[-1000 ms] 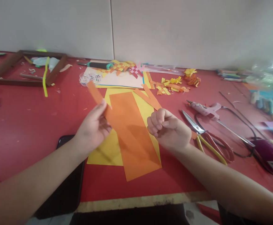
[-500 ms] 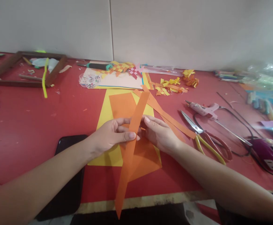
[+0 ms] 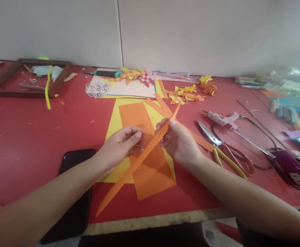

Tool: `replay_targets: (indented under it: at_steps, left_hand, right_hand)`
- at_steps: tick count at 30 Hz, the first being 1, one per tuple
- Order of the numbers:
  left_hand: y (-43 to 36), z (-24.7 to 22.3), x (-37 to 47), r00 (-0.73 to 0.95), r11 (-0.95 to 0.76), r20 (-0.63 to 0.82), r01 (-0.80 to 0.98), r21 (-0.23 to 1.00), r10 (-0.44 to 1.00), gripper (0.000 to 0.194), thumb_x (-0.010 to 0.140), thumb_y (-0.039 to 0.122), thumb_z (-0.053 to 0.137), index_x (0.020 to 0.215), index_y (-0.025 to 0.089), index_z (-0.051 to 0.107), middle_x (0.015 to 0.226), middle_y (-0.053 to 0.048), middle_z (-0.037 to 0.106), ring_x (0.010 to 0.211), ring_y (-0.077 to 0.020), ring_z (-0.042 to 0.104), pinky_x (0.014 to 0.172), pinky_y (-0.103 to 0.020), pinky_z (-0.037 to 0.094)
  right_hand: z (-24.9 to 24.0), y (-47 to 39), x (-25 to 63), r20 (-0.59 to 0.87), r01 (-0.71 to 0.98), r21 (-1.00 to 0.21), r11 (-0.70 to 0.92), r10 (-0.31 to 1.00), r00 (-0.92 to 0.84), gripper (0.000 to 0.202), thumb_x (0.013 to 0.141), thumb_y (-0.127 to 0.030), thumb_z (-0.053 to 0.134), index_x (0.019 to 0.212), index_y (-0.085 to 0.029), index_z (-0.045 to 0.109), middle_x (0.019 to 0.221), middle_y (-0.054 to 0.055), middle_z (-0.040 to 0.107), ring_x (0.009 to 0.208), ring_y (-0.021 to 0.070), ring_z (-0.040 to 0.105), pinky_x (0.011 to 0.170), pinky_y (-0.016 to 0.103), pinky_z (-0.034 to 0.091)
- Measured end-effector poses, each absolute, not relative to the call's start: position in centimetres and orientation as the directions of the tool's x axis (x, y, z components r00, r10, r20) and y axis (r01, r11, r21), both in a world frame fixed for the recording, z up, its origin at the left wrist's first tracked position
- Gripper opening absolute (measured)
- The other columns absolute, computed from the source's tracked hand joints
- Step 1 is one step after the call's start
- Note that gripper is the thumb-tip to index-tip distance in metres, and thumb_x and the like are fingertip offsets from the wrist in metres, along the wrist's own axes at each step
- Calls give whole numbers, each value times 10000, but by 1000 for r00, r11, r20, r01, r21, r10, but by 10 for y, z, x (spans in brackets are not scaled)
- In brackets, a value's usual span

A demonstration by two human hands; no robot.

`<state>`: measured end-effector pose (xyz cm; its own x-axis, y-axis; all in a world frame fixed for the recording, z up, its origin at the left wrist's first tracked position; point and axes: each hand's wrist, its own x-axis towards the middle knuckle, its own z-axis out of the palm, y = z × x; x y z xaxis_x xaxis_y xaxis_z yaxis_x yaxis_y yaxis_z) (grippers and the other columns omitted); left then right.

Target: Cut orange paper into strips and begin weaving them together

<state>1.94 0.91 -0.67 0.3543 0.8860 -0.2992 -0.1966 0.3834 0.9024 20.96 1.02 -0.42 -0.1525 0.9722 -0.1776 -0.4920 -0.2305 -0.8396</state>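
Note:
A long orange paper strip slants from lower left to upper right over the table, seen nearly edge-on. My right hand pinches it near its upper end, thumb on the near side. Left of the strip is my left hand, fingers loosely curled and apart from the paper, with nothing visible in them. Below both hands lie a wide orange paper piece and a yellow sheet. More orange strips rest beyond and beside my right hand.
Scissors, a pink glue gun and its cord lie at right. A black phone-like slab sits under my left forearm. Paper scraps, a cutter and a brown frame are at the back.
My left hand has let go of the orange strip and drawn slightly left. My right hand has taken hold of it, and the strip has turned, its lower end swinging left.

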Motion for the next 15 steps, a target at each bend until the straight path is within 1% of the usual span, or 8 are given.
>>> replay_targets:
  at_steps: [2,4,7,8,9,11,13,15]
  left_hand:
    - [10,-6,19,275,371,-304,-239,897,912,175,842,342,737,900,187,680,718,36,597,609,-62,551,620,-183,517]
    - [10,-4,17,260,372,-309,-248,894,915,154,873,311,695,979,200,674,625,65,527,481,-49,422,518,-179,490]
    - [9,-2,16,263,352,-286,-258,900,922,206,942,372,605,1076,224,655,501,98,375,420,-67,292,453,-191,473]
    - [9,-2,16,266,349,-282,-258,901,922,233,949,408,593,1075,223,657,503,94,373,427,-71,309,457,-197,484]
    - [9,-2,17,275,357,-286,-257,898,918,261,942,438,598,1065,217,662,539,78,426,452,-74,364,473,-205,503]
    - [10,-2,18,321,405,-317,-260,877,893,292,904,454,653,1052,202,669,745,16,599,590,-91,534,557,-229,558]
    - [11,-3,20,382,463,-344,-283,840,858,311,855,406,731,1075,196,664,971,-37,669,797,-132,637,689,-251,586]
    - [11,-3,21,433,486,-330,-325,811,839,359,807,344,793,1101,195,651,1036,-53,688,891,-153,658,764,-256,578]
  right_hand:
    - [-2,12,211,-197,-533,-814,-231,973,-120,236,769,-439,708,772,-210,651,759,-9,576,594,93,503,464,205,403]
    - [-1,13,212,-237,-553,-790,-265,964,-123,228,764,-426,702,769,-204,653,701,-17,566,560,88,498,432,194,387]
    - [-1,14,213,-305,-553,-744,-375,927,-219,229,747,-404,720,771,-179,679,631,-32,558,492,67,473,388,176,368]
    - [-1,14,213,-324,-534,-732,-422,906,-272,235,743,-397,729,774,-168,690,620,-32,567,472,61,470,372,171,359]
    - [-2,14,213,-340,-499,-727,-471,879,-335,240,742,-390,736,780,-156,700,606,-30,579,450,57,472,356,167,351]
    - [-4,13,214,-364,-395,-723,-567,799,-479,256,743,-387,745,795,-137,716,579,-23,604,405,60,485,329,169,347]
    - [-6,11,214,-378,-287,-716,-637,699,-607,273,739,-389,756,800,-126,723,561,-17,625,377,67,501,316,167,358]
    - [-8,9,215,-380,-203,-698,-686,596,-708,287,734,-394,766,802,-119,725,557,-16,638,367,67,511,312,161,372]
